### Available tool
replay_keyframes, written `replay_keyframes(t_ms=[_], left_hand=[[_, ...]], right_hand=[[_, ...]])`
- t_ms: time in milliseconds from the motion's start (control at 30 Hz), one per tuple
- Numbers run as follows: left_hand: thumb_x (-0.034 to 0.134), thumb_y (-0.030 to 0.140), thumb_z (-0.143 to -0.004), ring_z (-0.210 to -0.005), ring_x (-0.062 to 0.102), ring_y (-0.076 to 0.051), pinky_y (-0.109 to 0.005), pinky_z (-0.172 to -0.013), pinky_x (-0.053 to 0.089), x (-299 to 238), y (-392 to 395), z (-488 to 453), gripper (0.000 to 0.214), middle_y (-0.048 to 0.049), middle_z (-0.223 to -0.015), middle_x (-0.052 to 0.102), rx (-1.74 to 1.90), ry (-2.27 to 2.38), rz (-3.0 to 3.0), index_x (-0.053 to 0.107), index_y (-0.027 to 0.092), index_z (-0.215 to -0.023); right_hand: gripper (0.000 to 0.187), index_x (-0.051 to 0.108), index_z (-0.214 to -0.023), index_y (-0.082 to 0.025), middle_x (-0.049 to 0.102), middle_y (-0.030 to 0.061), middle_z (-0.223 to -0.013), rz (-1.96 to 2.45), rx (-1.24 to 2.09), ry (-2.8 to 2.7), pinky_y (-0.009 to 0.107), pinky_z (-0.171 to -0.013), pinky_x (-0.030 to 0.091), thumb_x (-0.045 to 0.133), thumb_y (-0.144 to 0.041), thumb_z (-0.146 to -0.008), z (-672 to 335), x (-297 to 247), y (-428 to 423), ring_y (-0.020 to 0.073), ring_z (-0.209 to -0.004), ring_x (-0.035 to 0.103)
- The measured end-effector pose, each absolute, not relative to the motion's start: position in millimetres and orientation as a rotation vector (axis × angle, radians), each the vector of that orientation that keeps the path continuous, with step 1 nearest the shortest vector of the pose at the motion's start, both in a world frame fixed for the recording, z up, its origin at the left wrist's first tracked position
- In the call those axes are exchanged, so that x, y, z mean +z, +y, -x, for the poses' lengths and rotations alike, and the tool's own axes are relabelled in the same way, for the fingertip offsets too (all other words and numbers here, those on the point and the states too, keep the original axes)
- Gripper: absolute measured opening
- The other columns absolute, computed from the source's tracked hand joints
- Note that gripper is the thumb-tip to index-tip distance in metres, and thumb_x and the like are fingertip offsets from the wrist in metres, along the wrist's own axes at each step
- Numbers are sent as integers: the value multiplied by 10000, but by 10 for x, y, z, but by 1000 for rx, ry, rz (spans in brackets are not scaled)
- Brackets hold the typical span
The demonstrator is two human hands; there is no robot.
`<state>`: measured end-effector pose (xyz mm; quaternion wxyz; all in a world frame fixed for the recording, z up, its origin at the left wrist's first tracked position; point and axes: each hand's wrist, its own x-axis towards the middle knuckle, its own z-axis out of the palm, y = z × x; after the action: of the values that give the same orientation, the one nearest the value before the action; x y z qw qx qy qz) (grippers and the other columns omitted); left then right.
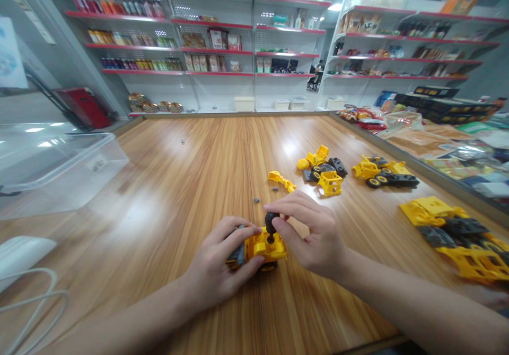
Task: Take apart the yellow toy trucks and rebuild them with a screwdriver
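Observation:
My left hand [222,259] is wrapped round a yellow and dark grey toy vehicle [262,246] that rests on the wooden table [191,174]. My right hand [310,233] pinches a small black knob-shaped part [271,222] that stands on top of the toy. Just beyond the hands lie a loose yellow toy arm [281,180] and two small grey bits [256,200].
More yellow and black toy vehicle parts lie further off: a cluster [323,172], an assembled vehicle [384,173] and a pile at the right edge [457,235]. A clear plastic box [51,158] stands at the left, a white cable [35,302] near left. Shop shelves [222,42] line the back.

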<state>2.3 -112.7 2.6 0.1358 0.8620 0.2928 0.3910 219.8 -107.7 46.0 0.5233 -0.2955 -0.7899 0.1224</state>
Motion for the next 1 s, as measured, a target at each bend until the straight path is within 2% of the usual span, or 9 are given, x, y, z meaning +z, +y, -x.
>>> replay_keyframes(t_ms=[133, 267, 467, 667, 833, 1000], left_hand=[[682, 148, -822, -1012, 591, -210, -352, -845, 551, 32, -1120, -31, 437, -117, -1118, 567, 1122, 844, -2498, 549, 186, -1237], [680, 140, -823, -1022, 587, -211, -355, -859, 545, 27, -1121, -33, 405, -120, -1114, 564, 1132, 835, -2484, 550, 176, -1205], [686, 143, -819, -1020, 583, -208, -351, -855, 542, 7, -1117, -12, 440, -116, -1123, 556, 1113, 836, -2497, 546, 181, -1235], [690, 140, -816, -1031, 580, -208, -351, -872, 538, 16, -1117, -7, 411, -120, -1122, 557, 1130, 824, -2491, 551, 163, -1202], [694, 137, -811, -1037, 576, -204, -342, -872, 536, -10, -1115, 4, 445, -116, -1139, 549, 1108, 834, -2483, 551, 168, -1232], [697, 138, -808, -1032, 582, -200, -335, -875, 534, -4, -1115, -2, 423, -113, -1131, 554, 1129, 829, -2486, 560, 159, -1207]], right_hand=[[218, 708, -1059, -191, 694, 63, -916, 694, 298, -1876, 334, -745, 561, 659, -151, -850, -2199, 469, -1081, 166, -826, 649], [299, 684, -1125, -158, 698, 112, -1045, 653, 303, -1944, 398, -849, 547, 563, -97, -859, -2208, 493, -1090, 203, -952, 650], [266, 696, -1092, -174, 662, 74, -913, 676, 285, -1920, 352, -745, 549, 645, -136, -833, -2205, 462, -1078, 177, -831, 621], [358, 653, -1178, -137, 668, 111, -1027, 628, 360, -1999, 398, -854, 530, 529, -76, -847, -2212, 458, -1076, 200, -950, 619], [262, 688, -1086, -142, 631, 90, -943, 699, 349, -1945, 333, -743, 552, 644, -141, -828, -2206, 456, -1082, 171, -843, 607], [328, 652, -1148, -161, 669, 99, -1025, 632, 346, -1985, 394, -845, 542, 529, -78, -856, -2206, 485, -1092, 195, -946, 623]])
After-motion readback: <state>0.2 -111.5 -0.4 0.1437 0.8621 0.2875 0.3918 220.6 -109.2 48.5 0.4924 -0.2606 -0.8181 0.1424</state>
